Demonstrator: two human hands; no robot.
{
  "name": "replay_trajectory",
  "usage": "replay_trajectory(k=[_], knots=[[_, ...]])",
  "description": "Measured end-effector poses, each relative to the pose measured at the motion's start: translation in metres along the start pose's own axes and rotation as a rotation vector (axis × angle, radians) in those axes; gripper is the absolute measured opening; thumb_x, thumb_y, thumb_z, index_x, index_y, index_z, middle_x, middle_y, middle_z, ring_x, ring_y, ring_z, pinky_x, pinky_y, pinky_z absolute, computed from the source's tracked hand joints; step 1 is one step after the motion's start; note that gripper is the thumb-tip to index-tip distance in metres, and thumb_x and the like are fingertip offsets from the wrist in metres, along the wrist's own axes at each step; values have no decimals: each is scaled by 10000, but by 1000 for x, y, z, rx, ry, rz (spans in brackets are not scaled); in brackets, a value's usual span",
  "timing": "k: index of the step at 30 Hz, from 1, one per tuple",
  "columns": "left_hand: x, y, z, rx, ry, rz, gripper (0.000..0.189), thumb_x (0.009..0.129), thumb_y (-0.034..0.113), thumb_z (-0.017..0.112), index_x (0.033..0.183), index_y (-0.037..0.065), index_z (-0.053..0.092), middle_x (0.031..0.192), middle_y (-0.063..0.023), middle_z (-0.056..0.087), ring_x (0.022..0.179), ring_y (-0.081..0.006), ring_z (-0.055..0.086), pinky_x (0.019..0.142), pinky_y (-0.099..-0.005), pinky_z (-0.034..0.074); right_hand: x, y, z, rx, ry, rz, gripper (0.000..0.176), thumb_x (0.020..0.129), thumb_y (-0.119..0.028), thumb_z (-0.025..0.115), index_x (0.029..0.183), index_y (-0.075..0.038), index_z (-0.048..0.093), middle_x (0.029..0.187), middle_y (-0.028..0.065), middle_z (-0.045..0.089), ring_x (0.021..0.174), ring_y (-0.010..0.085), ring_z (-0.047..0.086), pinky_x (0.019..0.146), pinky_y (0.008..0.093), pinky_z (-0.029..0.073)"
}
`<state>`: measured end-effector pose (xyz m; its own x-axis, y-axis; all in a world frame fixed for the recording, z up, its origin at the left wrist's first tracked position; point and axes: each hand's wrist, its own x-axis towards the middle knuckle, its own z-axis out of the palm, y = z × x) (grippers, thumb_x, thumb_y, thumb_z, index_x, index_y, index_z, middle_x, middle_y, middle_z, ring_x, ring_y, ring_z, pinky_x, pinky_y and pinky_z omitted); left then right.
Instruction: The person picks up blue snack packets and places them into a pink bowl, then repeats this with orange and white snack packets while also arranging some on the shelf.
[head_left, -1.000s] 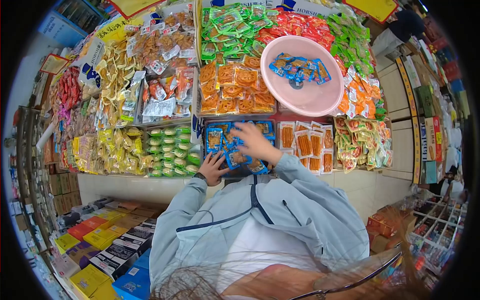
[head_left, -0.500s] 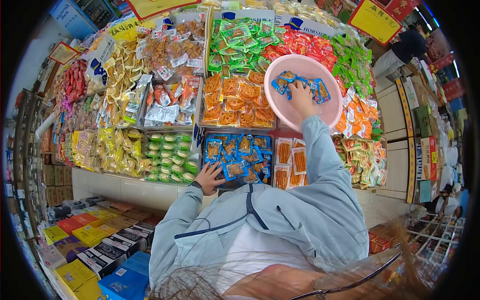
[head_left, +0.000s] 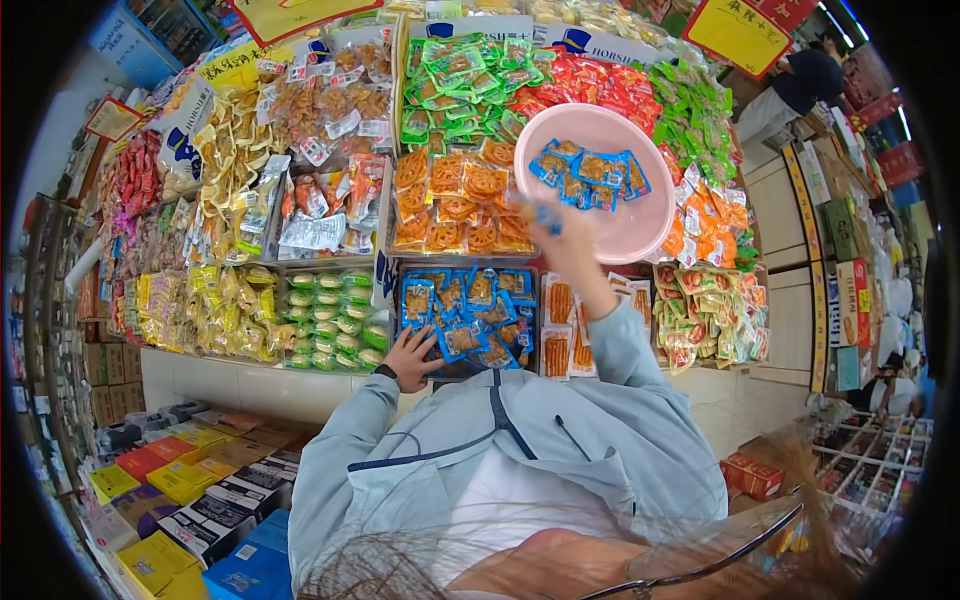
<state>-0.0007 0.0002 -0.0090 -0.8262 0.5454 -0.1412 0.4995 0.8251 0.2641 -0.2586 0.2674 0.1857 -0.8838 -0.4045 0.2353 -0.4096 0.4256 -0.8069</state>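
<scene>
My right hand (head_left: 572,245), smeared by motion, is over the near left rim of the pink basin (head_left: 637,237). Its fingers are closed on a blue snack packet (head_left: 546,217), also blurred. Several blue snack packets (head_left: 600,170) lie inside the basin, which rests on top of the displayed snacks. Down to the left, my left hand (head_left: 410,358) lies with fingers apart at the near left corner of a bin of blue snack packets (head_left: 462,342). It touches the bin's edge and grips nothing that I can see.
Orange lotus-root-like slices in packs (head_left: 465,205) fill the bin behind the blue one. Long orange snack sticks (head_left: 556,310) lie to its right, green-and-white packs (head_left: 335,320) to its left. Stacked boxes (head_left: 215,500) cover the floor at lower left. Another person (head_left: 805,85) stands at upper right.
My right hand has come out of the basin, moving down and left with a blue packet. My left hand stays at the bin's corner. The view has shifted slightly.
</scene>
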Motion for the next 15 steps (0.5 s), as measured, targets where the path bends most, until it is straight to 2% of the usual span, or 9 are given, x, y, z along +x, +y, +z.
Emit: replay_trajectory(k=[1,2,3,4,6,8,11,14,15], knots=[[0,-1,1,-4,30,11,639,600,316,757,1222,299,608,1433,-200,405,1436,-424,226,1118,-680,163,-15,-8,15,28,-86,-46,343,842,-143,701,1161,-46,623,1051,172,657,955,329,642,833,389,507],[0,-1,1,-6,60,23,636,588,314,765,1206,286,617,1415,-207,416,1429,-432,236,1116,-681,167,-27,2,37,85,-259,-84,335,840,-135,694,1161,-68,626,1042,163,654,966,320,637,850,390,506],[-1,-1,1,-1,63,24,641,588,315,764,1212,286,619,1416,-208,417,1429,-427,240,1116,-680,169,-41,12,61,13,-309,-154,334,836,-127,686,1160,-77,622,1038,152,639,980,330,626,844,412,509],[0,-1,0,1,61,23,637,587,314,763,1208,285,622,1416,-208,417,1428,-426,244,1117,-679,169,-56,15,81,-88,-325,-141,316,834,-126,679,1142,-79,624,1031,143,621,997,344,606,847,435,502],[0,0,-1,2,56,20,628,585,313,761,1199,283,628,1417,-208,418,1426,-424,251,1117,-677,171,-80,34,120,-238,-323,-192,310,833,-122,630,1140,-89,613,1042,121,601,1029,350,582,854,442,489],[1,0,-1,11,35,14,655,595,313,757,1233,308,607,1445,-194,398,1439,-418,231,1122,-674,163,-98,41,138,-399,-493,-215,362,820,-88,602,1183,-87,600,1120,122,596,1076,358,570,874,452,480],[-1,-3,3,25,58,19,673,594,311,756,1248,323,597,1434,-184,407,1420,-422,262,1123,-672,164,-115,42,145,-372,-423,-385,423,783,-39,607,1203,-90,604,1210,138,581,1124,359,556,916,458,465],[-1,-1,5,25,37,5,686,593,309,756,1257,330,589,1395,-179,432,1378,-428,318,1120,-670,171,-100,36,125,-204,-371,-284,476,733,-16,625,1207,-55,616,1237,179,582,1158,370,542,981,453,443],[-1,-2,5,26,20,-8,691,593,309,755,1263,333,586,1381,-177,440,1364,-429,336,1120,-669,173,-91,40,115,-156,-188,-329,435,728,32,586,1153,-45,641,1214,178,590,1135,374,554,979,454,448]])
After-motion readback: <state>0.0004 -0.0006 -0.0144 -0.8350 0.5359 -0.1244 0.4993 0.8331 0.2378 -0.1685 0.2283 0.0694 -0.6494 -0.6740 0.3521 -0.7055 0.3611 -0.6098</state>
